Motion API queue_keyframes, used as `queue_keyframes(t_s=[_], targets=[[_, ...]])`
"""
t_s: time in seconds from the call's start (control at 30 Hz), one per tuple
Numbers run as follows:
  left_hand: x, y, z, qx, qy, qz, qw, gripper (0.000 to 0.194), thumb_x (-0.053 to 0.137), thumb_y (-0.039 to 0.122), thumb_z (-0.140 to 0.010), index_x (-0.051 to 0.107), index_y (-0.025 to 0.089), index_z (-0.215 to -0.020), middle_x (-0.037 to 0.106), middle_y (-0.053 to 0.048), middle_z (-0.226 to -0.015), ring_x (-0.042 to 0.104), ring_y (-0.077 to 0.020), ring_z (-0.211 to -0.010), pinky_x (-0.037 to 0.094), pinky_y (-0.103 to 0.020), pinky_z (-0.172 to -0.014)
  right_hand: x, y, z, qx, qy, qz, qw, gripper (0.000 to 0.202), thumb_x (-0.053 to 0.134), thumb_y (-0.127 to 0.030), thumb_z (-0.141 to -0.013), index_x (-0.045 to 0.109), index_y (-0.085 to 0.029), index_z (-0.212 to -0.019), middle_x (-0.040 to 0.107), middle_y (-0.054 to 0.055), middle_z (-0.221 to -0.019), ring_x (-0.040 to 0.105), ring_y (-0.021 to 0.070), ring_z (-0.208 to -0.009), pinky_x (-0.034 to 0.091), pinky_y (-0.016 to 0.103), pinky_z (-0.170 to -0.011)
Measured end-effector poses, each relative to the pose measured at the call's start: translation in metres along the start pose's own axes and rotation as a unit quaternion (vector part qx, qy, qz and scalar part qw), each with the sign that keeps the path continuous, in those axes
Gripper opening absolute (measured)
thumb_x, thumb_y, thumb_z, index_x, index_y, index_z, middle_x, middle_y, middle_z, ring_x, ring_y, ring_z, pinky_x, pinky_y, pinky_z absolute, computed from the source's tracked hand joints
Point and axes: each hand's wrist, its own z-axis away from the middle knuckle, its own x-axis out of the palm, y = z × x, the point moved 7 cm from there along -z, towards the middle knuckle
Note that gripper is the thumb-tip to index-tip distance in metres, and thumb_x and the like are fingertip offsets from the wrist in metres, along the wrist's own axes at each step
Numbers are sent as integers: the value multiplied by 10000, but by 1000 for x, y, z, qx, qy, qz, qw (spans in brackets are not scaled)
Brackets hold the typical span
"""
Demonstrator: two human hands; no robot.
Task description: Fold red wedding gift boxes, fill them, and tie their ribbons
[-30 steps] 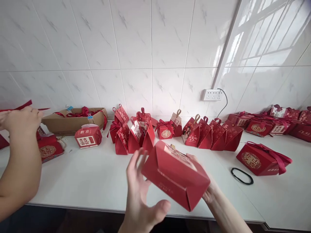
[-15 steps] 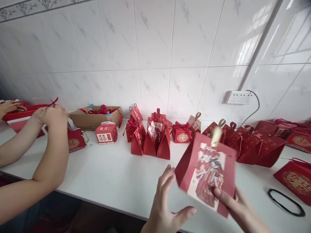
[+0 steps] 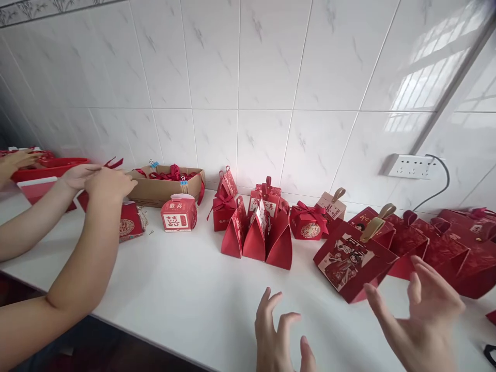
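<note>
Red box beside half-curled right hand

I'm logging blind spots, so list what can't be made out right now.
Head view:
Black item: cut off by the right edge.
Left hand: wrist cut off by the bottom edge.
Printed box: back face turned away.
Red boxes behind it: partly hidden by it and the right hand.
Cardboard tray: floor hidden by its front wall.

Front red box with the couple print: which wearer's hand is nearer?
Right. The right hand is open, just in front and to the right of the red box, contact unclear; the left hand is open, clearly apart, front-left of it.
</note>
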Motion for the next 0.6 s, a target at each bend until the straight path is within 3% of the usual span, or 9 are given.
queue_keyframes(t_s=[0.07, 0.13, 0.23, 0.33, 0.4, 0.47, 0.6], targets=[[-4, -5, -1, -30, 6, -14, 999, 257, 437, 93, -728, 578, 229, -894, 495, -97, -1224, 412, -300, -1251, 441, -475, -908, 20, -41, -2, -97, -48, -39, 993, 466, 672, -357, -738, 441, -202, -1111, 514, 144, -1179, 520, 301, -1147, 452, 519, -932], [-6, -10, -2, -66, 3, -18, 998, 238, 449, 125, -749, 588, 229, -912, 494, -107, -1238, 414, -324, -1242, 413, -517, -918, 59, -65, -3, -135, -137, -27, 981, 433, 630, -352, -789, 422, -202, -1138, 537, 142, -1136, 562, 272, -1077, 510, 461, -847], [-7, -15, -3, -112, -6, 5, 994, 217, 452, 160, -783, 593, 230, -932, 480, -117, -1262, 398, -343, -1248, 372, -568, -935, 122, -63, -6, -71, -238, 6, 969, 487, 546, -428, -825, 363, -139, -1172, 500, 212, -1167, 556, 307, -1060, 522, 453, -767], [-8, -17, -4, -132, -14, 35, 991, 203, 449, 174, -803, 592, 233, -935, 488, -113, -1256, 396, -339, -1248, 352, -585, -951, 159, -41, -8, 38, -295, 68, 952, 397, 511, -409, -825, 407, -131, -1090, 551, 210, -1126, 594, 321, -973, 501, 433, -712], [-9, -19, -4, -141, -25, 52, 988, 198, 445, 181, -816, 592, 233, -938, 489, -109, -1256, 391, -332, -1254, 351, -583, -960, 164, -31, -9, 80, -319, 83, 941, 236, 455, -345, -850, 462, -161, -997, 620, 157, -1033, 627, 289, -898, 487, 386, -696], [-9, -20, -4, -146, -50, 66, 986, 197, 448, 188, -825, 595, 235, -948, 477, -106, -1267, 379, -327, -1267, 355, -580, -968, 155, -27, -12, 98, -324, 91, 936, 140, 415, -271, -851, 499, -179, -915, 664, 117, -908, 645, 261, -823, 474, 353, -680], [-7, -25, -5, -163, -85, 134, 974, 240, 457, 230, -852, 552, 225, -1072, 453, -125, -1293, 376, -304, -1286, 378, -540, -992, 103, -23, -17, 155, -274, 110, 943, 129, 436, -241, -815, 531, -200, -891, 679, 83, -811, 650, 236, -722, 471, 323, -613]])
